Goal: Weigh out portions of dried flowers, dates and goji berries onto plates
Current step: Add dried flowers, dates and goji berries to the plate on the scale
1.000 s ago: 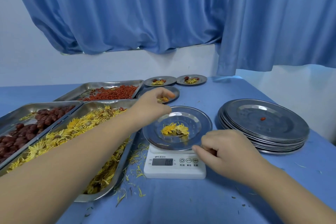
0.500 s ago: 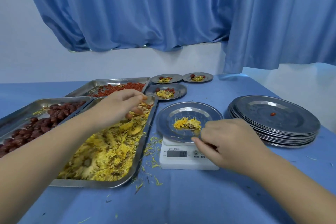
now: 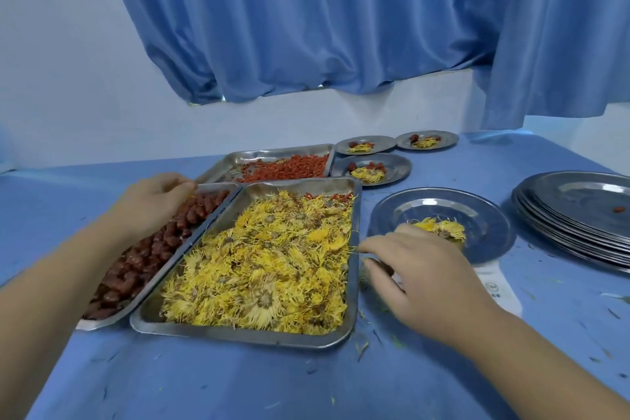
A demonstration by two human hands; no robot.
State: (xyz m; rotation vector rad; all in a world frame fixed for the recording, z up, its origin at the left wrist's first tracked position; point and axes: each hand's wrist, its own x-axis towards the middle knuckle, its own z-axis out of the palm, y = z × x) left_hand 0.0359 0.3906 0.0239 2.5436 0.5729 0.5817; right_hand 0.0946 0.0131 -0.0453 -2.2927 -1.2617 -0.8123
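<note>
Table [image 3: 238,385]: blue cover, loose petal fragments scattered over the near area.

Flower tray [image 3: 238,334]: steel, rectangular, centre. Long axis runs near to far. It is filled with yellow dried flowers [image 3: 266,266].

Right hand [image 3: 419,266]: just right of the flower tray, at the near-left rim of the weighing plate [image 3: 484,215]. Fingers curled, tips pointing left. Whether they pinch anything cannot be determined.

Scale [image 3: 497,290]: white, mostly covered by the right hand and the weighing plate. Printed marks on its front face are too blurred to read.

Weighing plate: round, steel, seated on the scale. A small flower portion [image 3: 443,227] lies in its near half.

Date tray [image 3: 218,186]: touching the left side of the flower tray. Long axis runs near-left to far-right. It holds dark red dates [image 3: 153,249].

Left hand [image 3: 153,201]: over the far end of the date tray. Fingers bunched against the thumb, tips pointing right. Whether a date is grasped cannot be determined.

Plate stack [image 3: 572,225]: right edge of the table, well apart from the trays. One red berry [image 3: 618,209] lies on the top plate.

Goji tray [image 3: 238,158]: beyond the other two trays. Long axis runs left to right. It holds goji berries [image 3: 289,167].

Filled plates: one [image 3: 395,165] just right of the goji tray, two [image 3: 381,141] [image 3: 446,138] farther back, each holding flowers and red pieces.

Blue curtain [image 3: 306,27]: hangs on the far wall
</note>
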